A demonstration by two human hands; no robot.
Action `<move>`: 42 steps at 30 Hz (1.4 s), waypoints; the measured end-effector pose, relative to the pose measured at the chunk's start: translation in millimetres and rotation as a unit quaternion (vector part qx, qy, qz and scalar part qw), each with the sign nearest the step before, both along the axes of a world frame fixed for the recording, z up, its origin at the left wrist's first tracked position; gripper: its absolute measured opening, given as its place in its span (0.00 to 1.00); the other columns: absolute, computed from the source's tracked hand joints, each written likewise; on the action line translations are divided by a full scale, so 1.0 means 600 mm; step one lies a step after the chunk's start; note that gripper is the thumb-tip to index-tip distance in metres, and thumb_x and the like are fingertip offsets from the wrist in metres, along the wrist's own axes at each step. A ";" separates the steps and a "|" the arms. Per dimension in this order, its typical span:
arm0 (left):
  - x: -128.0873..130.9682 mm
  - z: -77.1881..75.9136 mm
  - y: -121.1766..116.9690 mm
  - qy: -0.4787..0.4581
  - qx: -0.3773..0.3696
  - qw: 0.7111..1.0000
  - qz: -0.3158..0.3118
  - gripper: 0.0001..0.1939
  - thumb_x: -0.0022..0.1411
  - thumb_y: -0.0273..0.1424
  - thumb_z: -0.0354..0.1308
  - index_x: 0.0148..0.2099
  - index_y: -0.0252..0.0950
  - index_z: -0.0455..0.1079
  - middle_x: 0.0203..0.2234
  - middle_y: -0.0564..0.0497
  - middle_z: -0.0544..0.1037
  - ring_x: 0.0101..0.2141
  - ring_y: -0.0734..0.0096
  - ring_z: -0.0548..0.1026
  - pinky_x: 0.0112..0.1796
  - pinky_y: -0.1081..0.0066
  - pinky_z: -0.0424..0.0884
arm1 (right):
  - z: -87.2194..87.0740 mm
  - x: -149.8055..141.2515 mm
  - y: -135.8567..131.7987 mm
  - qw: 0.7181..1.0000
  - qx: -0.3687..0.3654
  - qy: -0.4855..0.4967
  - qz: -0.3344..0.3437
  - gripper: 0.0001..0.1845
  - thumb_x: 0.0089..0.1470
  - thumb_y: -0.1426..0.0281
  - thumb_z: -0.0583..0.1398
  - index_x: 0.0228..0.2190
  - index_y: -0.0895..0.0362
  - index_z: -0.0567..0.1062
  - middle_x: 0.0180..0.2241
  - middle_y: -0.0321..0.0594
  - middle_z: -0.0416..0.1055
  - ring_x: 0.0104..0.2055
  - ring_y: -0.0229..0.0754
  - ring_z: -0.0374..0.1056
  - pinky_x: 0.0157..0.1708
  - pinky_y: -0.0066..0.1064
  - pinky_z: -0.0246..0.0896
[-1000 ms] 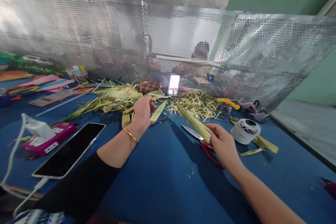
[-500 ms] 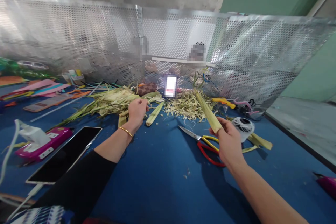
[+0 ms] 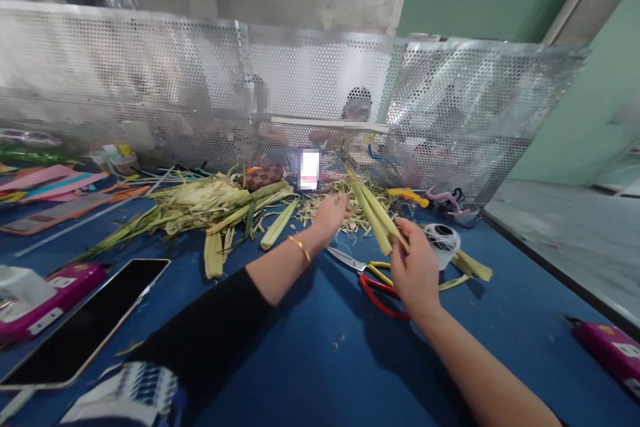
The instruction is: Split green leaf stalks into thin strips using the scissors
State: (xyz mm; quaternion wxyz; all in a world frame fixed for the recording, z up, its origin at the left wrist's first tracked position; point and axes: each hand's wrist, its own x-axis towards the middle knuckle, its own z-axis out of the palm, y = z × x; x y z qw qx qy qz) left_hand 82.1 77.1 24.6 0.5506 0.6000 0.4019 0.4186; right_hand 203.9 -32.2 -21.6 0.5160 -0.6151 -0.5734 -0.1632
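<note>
My right hand [image 3: 414,269] grips the cut end of a pale green bundle of palm-leaf strips [image 3: 371,210], which points up and away to the left. My left hand [image 3: 330,213], with a gold bangle at the wrist, reaches across to the right, close to the bundle, above a heap of thin leaf shavings [image 3: 334,207]; its fingers are curled and I cannot make out anything in them. Red and yellow scissors [image 3: 373,273] lie on the blue table just under my right hand.
A pile of long green leaves [image 3: 200,203] lies at the left. A black tablet [image 3: 85,323], a pink box [image 3: 47,287], a spool of white thread [image 3: 443,240], and another pink box [image 3: 607,347] sit on the blue table [image 3: 310,353]. A perforated metal screen [image 3: 150,93] closes the far side.
My left hand has left the leaf pile and swung right toward the bundle. My right hand has raised the bundle more upright. The camera has shifted right.
</note>
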 end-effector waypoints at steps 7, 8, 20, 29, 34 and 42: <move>-0.025 -0.038 -0.104 -0.048 -0.070 0.995 -0.062 0.12 0.50 0.35 0.66 0.32 0.32 0.71 0.24 0.49 0.77 0.22 0.74 0.71 0.22 0.76 0.65 | -0.006 -0.034 -0.011 0.989 -0.137 -0.003 0.061 0.10 0.56 0.65 0.52 0.33 0.55 0.71 0.26 0.40 0.71 0.27 0.43 0.66 0.27 0.31 0.58; -0.031 -0.040 -0.107 -0.056 -0.066 0.995 -0.058 0.10 0.49 0.32 0.67 0.32 0.32 0.71 0.25 0.49 0.77 0.23 0.73 0.72 0.23 0.75 0.66 | -0.003 -0.037 -0.013 0.986 -0.149 0.035 0.072 0.10 0.55 0.64 0.53 0.29 0.55 0.70 0.22 0.36 0.68 0.24 0.41 0.63 0.25 0.30 0.56; -0.089 -0.051 -0.115 -0.166 -0.154 0.972 -0.065 0.13 0.46 0.24 0.66 0.37 0.30 0.74 0.30 0.45 0.80 0.27 0.70 0.75 0.29 0.72 0.70 | 0.010 -0.065 -0.010 0.705 -0.204 0.617 0.284 0.17 0.32 0.62 0.71 0.25 0.59 0.76 0.22 0.35 0.71 0.19 0.33 0.62 0.18 0.25 0.62; -0.097 -0.057 -0.098 -0.146 -0.224 0.960 -0.086 0.10 0.47 0.21 0.64 0.35 0.28 0.74 0.27 0.46 0.78 0.24 0.71 0.74 0.27 0.72 0.70 | -0.002 -0.049 -0.007 0.759 -0.277 0.500 0.311 0.18 0.39 0.56 0.67 0.26 0.57 0.74 0.19 0.32 0.68 0.18 0.33 0.60 0.19 0.26 0.58; -0.095 -0.053 -0.101 -0.046 -0.148 0.987 -0.041 0.06 0.47 0.20 0.61 0.31 0.29 0.73 0.21 0.50 0.75 0.18 0.75 0.69 0.18 0.74 0.63 | -0.008 -0.043 -0.007 0.910 -0.253 0.256 0.208 0.16 0.44 0.56 0.63 0.28 0.56 0.71 0.24 0.36 0.71 0.25 0.39 0.64 0.25 0.29 0.59; -0.090 -0.056 -0.103 -0.133 -0.137 0.982 0.015 0.03 0.51 0.22 0.61 0.29 0.33 0.70 0.21 0.51 0.77 0.23 0.74 0.73 0.25 0.75 0.70 | 0.001 -0.040 -0.008 0.892 -0.234 0.332 0.197 0.17 0.43 0.55 0.63 0.26 0.57 0.73 0.20 0.34 0.69 0.22 0.37 0.60 0.22 0.28 0.55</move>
